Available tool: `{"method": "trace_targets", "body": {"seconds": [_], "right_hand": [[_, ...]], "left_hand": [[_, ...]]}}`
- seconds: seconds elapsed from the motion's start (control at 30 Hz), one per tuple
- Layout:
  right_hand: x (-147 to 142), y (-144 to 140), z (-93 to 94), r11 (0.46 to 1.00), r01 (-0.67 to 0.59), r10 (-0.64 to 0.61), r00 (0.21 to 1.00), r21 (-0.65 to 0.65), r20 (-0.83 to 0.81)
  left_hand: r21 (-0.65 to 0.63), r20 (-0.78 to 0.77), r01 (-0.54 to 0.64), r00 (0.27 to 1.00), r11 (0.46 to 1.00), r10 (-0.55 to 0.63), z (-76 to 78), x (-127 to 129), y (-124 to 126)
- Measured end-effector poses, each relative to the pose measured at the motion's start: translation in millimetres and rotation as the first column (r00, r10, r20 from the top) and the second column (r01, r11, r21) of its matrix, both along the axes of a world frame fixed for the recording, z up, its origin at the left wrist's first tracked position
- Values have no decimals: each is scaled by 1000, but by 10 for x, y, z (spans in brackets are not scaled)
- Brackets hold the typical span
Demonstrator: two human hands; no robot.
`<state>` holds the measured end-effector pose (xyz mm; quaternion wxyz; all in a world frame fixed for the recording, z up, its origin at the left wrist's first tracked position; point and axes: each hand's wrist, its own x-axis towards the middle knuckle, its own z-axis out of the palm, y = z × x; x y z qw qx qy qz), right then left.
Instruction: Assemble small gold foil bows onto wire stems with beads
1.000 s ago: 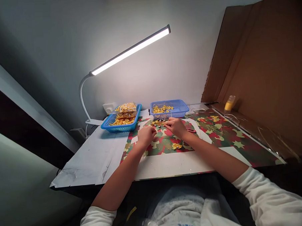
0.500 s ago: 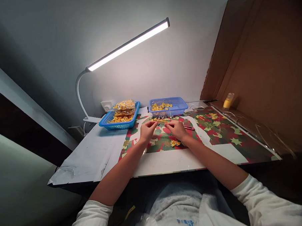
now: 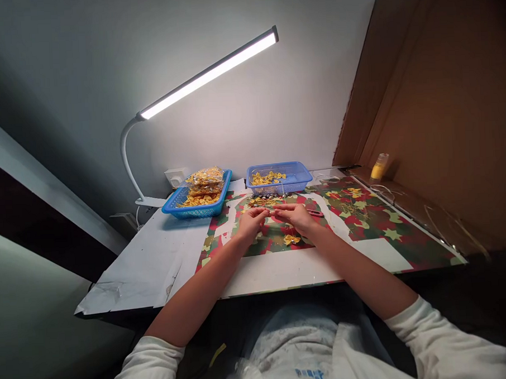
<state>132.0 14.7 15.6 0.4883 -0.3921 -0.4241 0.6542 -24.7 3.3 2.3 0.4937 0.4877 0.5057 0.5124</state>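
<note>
Two bare forearms reach forward from white sleeves and converge over the middle of the counter point(image 3: 282, 272), elbows out, wrists low above the red-and-green patterned sheet point(image 3: 364, 229). The left hand point(image 3: 251, 223) is curled, its fingertips drawn together toward the right hand point(image 3: 295, 216), whose fingers are likewise bent inward; the two sets of fingertips nearly meet and seem to pinch something small between them, too small to make out. A thin pale thread point(image 3: 283, 195) rises from around the right hand toward the far edge of the counter. Just beyond the hands lies a small pile of gold and dark pieces point(image 3: 262, 201), and just below the right wrist a single gold bow point(image 3: 291, 240) lies on the sheet. A red-handled tool point(image 3: 316, 213) lies beside the right hand. Farther back sit a blue basket point(image 3: 297, 183) with gold bows in it and a second blue basket point(image 3: 182, 206) heaped with bagged gold pieces. A lit bar lamp point(image 3: 208, 74) slants overhead, and a yellow bottle point(image 3: 379, 166) stands by the cardboard wall point(image 3: 442, 108).
</note>
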Motion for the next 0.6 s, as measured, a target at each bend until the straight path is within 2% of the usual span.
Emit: {"method": "trace_targets", "body": {"seconds": [0.27,0.47,0.6], "right_hand": [[-36,-43,-46,996,76,-76,997,44,8],[-82,-40,-84,964,206,-215,976,169,37],[-105,-90,-66,961,199,-211,977,193,40]], "left_hand": [[50,21,-87,996,995,86,28,66,-49],[86,124,-104,988,991,93,-26,131,-34],[119,153,-165,977,979,147,-65,132,-10]]}}
